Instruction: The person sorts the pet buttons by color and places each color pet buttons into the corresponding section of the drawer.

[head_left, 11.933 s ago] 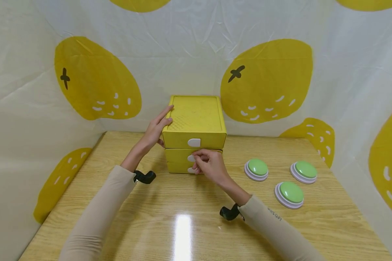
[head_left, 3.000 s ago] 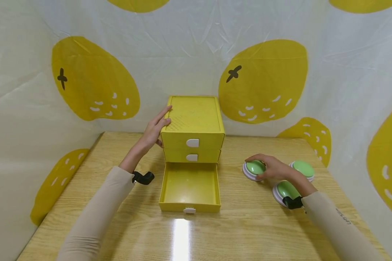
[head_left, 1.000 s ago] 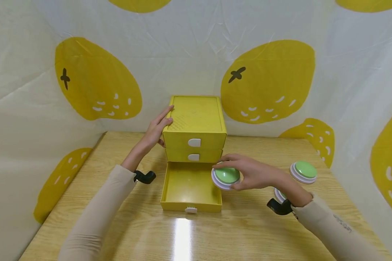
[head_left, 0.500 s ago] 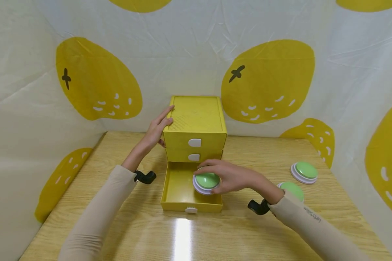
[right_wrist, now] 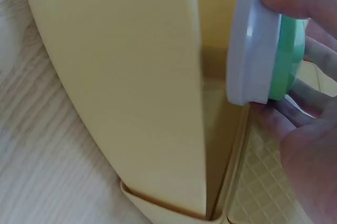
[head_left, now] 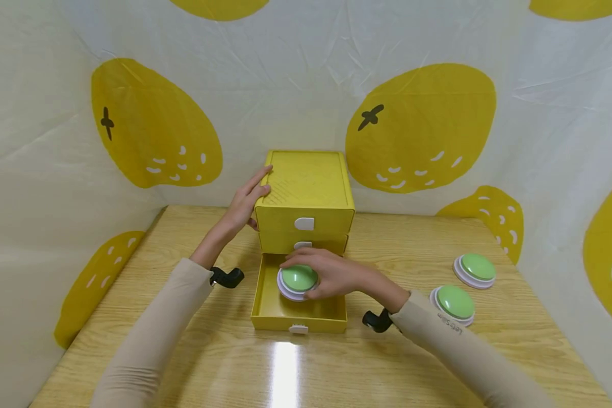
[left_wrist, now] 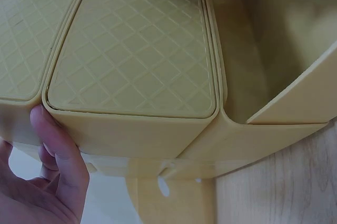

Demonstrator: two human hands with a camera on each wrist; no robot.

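— What has changed just now?
— The right hand (head_left: 336, 276) has carried one green push button (head_left: 298, 279) from the right of the worktop (head_left: 183, 351) to above the open bottom drawer (head_left: 298, 309) of the yellow drawer cabinet (head_left: 304, 198). The button looks close to being stowed.
— How do the hands sit?
— The right hand's fingers curl round the button's white rim. The left hand (head_left: 245, 201) lies flat, fingers straight, against the cabinet's left side, steadying it. Two more green buttons (head_left: 464, 286) sit on the worktop at the right.
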